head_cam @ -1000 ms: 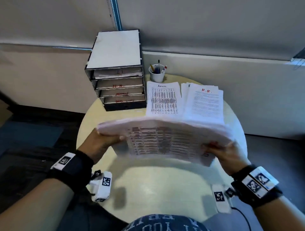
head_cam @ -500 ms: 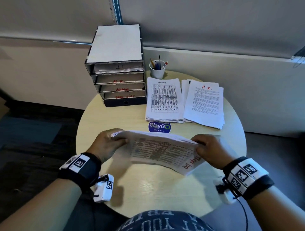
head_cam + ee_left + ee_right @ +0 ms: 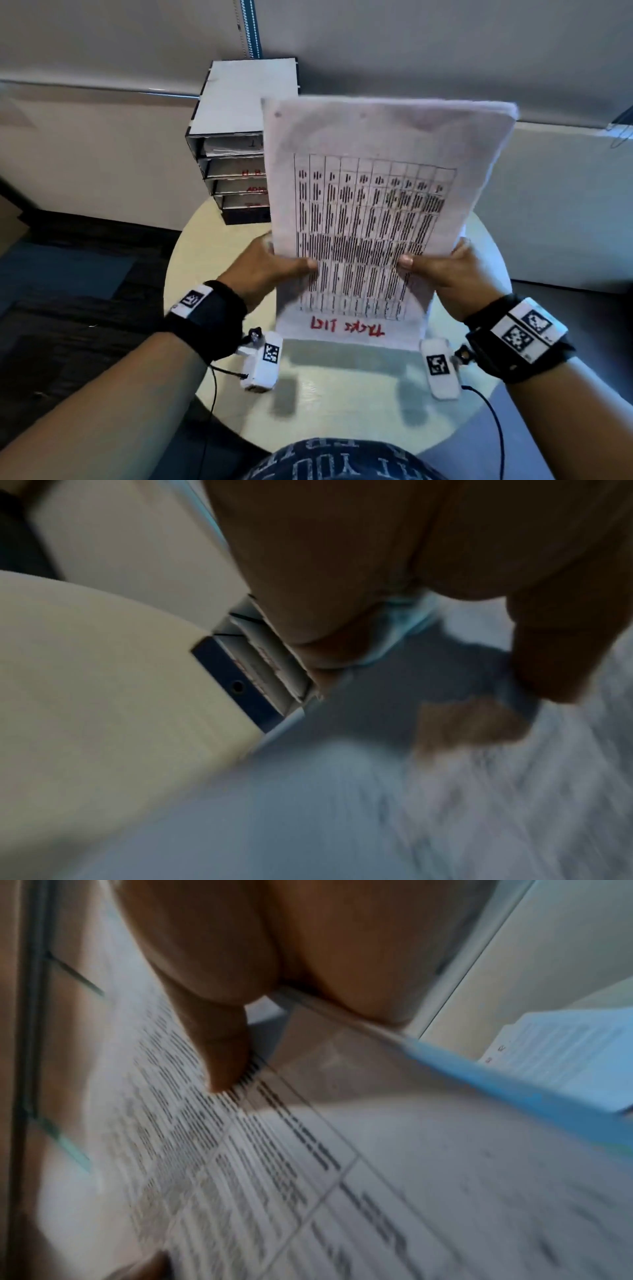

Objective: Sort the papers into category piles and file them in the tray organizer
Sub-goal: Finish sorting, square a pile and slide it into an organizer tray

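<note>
A stack of papers (image 3: 370, 205) with a printed table and red upside-down writing at its bottom stands upright on its lower edge on the round table (image 3: 342, 404). My left hand (image 3: 274, 263) grips its left side, my right hand (image 3: 435, 267) its right side, thumbs on the printed face. The tray organizer (image 3: 236, 144), with several labelled slots, stands behind the stack at the back left, partly hidden by it. The right wrist view shows my thumb (image 3: 222, 1053) pressed on the stack of papers (image 3: 274, 1177). In the blurred left wrist view the tray organizer (image 3: 253, 680) appears beyond my fingers.
The held stack hides the other paper piles in the head view; one pile (image 3: 561, 1053) shows in the right wrist view. A wall runs close behind the table. Dark floor lies to the left and right of the table.
The stack has swung from lying nearly flat in front of me to standing upright on its short edge on the table. Both hands shifted to its lower sides.
</note>
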{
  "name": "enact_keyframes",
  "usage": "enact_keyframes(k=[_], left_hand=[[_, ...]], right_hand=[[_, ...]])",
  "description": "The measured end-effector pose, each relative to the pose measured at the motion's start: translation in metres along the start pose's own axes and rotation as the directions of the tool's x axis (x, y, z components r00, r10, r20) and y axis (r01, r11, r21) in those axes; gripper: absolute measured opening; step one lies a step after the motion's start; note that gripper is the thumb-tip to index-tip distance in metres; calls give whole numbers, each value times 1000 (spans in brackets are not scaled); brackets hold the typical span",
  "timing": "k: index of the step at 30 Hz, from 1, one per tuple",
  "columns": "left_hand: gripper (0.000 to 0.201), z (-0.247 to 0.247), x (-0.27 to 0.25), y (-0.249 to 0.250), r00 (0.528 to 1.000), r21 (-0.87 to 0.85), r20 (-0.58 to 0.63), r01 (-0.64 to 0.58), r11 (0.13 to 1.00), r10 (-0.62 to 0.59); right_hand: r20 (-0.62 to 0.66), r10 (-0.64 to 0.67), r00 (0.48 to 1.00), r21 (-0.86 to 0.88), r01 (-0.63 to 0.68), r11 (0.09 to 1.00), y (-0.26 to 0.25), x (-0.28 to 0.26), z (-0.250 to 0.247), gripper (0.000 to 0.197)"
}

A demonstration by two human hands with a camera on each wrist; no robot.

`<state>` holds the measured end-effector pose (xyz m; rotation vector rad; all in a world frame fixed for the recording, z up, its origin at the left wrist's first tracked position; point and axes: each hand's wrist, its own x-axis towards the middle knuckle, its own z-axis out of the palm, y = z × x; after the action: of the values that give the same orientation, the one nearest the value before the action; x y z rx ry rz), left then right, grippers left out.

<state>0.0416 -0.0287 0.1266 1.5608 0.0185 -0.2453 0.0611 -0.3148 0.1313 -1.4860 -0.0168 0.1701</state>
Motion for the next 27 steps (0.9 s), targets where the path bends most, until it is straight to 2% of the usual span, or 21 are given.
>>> enact_keyframes(k=[1, 2, 4, 7, 9, 11, 12, 13, 15, 17, 19, 20, 23, 24, 26, 27], left_hand=[[40, 7, -2, 2, 1000, 37, -10, -26, 999, 27], [31, 14, -4, 4, 995, 29, -70, -74, 997, 75], [21, 25, -6, 6, 963, -9, -216, -169, 986, 163], [22, 32, -11, -10, 907, 72, -334, -246, 967, 256], [31, 31, -16, -32, 901, 114, -341, -244, 963, 269], [45, 23, -19, -60, 939, 68, -293, -165, 984, 178], [50, 18, -21, -76, 966, 65, -232, -100, 993, 112], [53, 15, -22, -92, 986, 87, -160, -25, 996, 39], [59, 13, -27, -114, 989, 128, -83, 129, 983, -119], [50, 13, -24, -123, 978, 157, -96, 200, 967, -186], [22, 5, -16, -118, 969, 203, -127, 236, 950, -213], [20, -2, -13, -112, 965, 216, -120, 253, 943, -231], [35, -29, -4, -106, 928, 192, -195, 355, 915, -319], [47, -42, -1, -111, 916, 135, -204, 376, 917, -346], [79, -64, 5, -116, 910, -14, -198, 368, 930, -363], [83, -72, 6, -111, 906, -71, -202, 365, 928, -371]], right_hand=[[-33, -51, 998, -2, 51, 999, -5, -4, 5, 45], [-72, -110, 991, -54, 106, 993, -8, -7, 11, 32], [-137, -194, 971, -77, 185, 980, -8, -14, 20, 20], [-197, -227, 954, 9, 233, 972, 5, -21, 31, 25], [-200, -193, 961, 54, 208, 977, 26, -24, 34, 35], [-152, -80, 985, -12, 79, 997, 58, -29, 31, 42], [-122, 29, 992, -73, -38, 997, 79, -32, 28, 41], [-88, 164, 982, -141, -176, 974, 99, -35, 27, 34], [-50, 378, 924, -275, -377, 885, 136, -41, 26, 13], [-115, 394, 912, -350, -408, 843, 155, -36, 27, 8], [-148, 369, 918, -401, -396, 826, 147, -24, 34, 5], [-147, 380, 913, -393, -406, 825, 137, -18, 38, 5], [-30, 417, 908, -277, -408, 870, 115, -4, 47, 7], [22, 423, 906, -232, -407, 884, 114, -1, 51, 15], [107, 478, 872, -144, -462, 875, 122, 3, 60, 29], [132, 519, 845, -124, -505, 854, 128, 3, 66, 33]])
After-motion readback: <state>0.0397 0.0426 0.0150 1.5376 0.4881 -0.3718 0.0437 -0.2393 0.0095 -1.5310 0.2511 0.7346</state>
